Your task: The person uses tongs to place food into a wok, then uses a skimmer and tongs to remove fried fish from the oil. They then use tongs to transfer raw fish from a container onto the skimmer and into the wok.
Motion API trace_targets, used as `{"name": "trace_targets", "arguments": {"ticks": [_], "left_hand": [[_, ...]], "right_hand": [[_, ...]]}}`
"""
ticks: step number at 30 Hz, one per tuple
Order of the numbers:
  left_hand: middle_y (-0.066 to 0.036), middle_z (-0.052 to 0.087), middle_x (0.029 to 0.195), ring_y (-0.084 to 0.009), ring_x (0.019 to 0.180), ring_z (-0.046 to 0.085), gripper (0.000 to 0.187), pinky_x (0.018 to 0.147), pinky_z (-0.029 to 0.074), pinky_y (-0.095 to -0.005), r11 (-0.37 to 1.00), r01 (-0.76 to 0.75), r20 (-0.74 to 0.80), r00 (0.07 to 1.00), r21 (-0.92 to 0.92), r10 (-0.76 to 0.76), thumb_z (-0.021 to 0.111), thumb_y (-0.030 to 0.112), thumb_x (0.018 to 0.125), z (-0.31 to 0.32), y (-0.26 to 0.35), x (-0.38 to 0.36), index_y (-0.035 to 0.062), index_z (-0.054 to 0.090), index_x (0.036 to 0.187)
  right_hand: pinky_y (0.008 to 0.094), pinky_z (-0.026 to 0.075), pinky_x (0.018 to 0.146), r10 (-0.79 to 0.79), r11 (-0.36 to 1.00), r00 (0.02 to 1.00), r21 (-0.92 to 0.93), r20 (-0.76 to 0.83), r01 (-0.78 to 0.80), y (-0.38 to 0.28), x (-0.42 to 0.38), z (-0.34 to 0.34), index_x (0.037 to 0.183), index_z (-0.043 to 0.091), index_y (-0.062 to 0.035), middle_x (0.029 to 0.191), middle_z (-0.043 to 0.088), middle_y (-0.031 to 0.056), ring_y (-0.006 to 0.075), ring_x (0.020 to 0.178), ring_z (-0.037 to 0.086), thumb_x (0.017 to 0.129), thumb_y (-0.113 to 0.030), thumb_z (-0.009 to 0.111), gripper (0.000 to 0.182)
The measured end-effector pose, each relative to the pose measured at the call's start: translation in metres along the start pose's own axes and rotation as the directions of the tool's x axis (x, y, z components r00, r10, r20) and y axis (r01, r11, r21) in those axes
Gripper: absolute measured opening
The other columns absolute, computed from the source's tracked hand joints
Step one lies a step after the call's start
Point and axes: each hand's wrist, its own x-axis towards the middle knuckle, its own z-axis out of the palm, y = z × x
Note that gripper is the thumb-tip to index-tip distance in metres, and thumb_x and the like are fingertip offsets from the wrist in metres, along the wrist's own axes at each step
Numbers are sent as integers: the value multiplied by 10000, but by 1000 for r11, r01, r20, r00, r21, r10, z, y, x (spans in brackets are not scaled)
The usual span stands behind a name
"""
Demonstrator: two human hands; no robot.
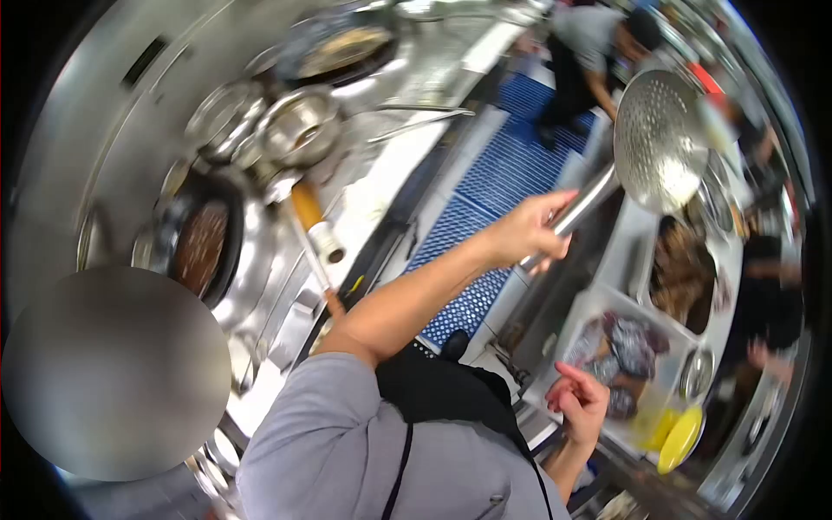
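Note:
My left hand (530,232) is closed around the metal handle of a large perforated skimmer (660,139), held up with its round bowl toward the upper right. My right hand (579,402) has its index finger extended and other fingers partly curled, with nothing visible in it. Just beside that hand is a clear plastic tub (568,342) with several dark, wrapped-looking bundles (637,342) inside. A yellow oval item (680,439) is at the tub's near corner.
A steel cooking line holds a wok (204,247) with dark contents, metal bowls (302,128) and a yellow-and-white cylinder (314,217). Another pan (345,54) is farther back. Brown food fills a container (682,270) at right. A person (589,43) bends beyond blue floor mats (485,165).

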Motion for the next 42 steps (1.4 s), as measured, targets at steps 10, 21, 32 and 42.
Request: {"name": "trace_targets", "arguments": {"ticks": [10, 21, 32, 42], "left_hand": [[-84, 543, 930, -111, 519, 552, 968, 413, 468, -238, 935, -323, -781, 543, 145, 309, 610, -58, 716, -34, 19, -335, 134, 164, 1553], [-71, 546, 839, -127, 470, 541, 839, 366, 455, -252, 776, -439, -853, -468, 453, 233, 575, -37, 752, 44, -102, -529, 84, 235, 1510], [-112, 621, 867, -162, 588, 596, 572, 522, 508, -293, 976, 19, -957, -203, -217, -208, 663, 113, 728, 59, -193, -662, -7, 522, 1269], [-35, 552, 901, -183, 761, 539, 410, 708, 466, -311, 505, 91, -513, 176, 858, 840, 716, 351, 778, -24, 114, -515, 12, 610, 983]], "right_hand": [[198, 409, 584, 366, 916, 603, -389, 709, -99, -9, 116, 150, 1209, 642, 5, 782, 618, -13, 34, 666, 517, 848, -75, 722, 379], [203, 438, 571, 458, 757, 74, -432, 886, 490, 24, 165, 345, 1176, 668, -25, 728, 621, -18, 39, 638, 538, 868, -102, 710, 320], [295, 502, 648, 523, 590, 374, -642, 766, 490, 29, 260, 344, 1006, 712, 0, 764, 707, 99, 152, 692, 654, 847, -243, 720, 290], [428, 543, 726, 122, 119, 841, -849, 526, 514, 102, 396, 260, 931, 720, -6, 848, 696, 195, 324, 782, 680, 823, -260, 674, 279]]}}
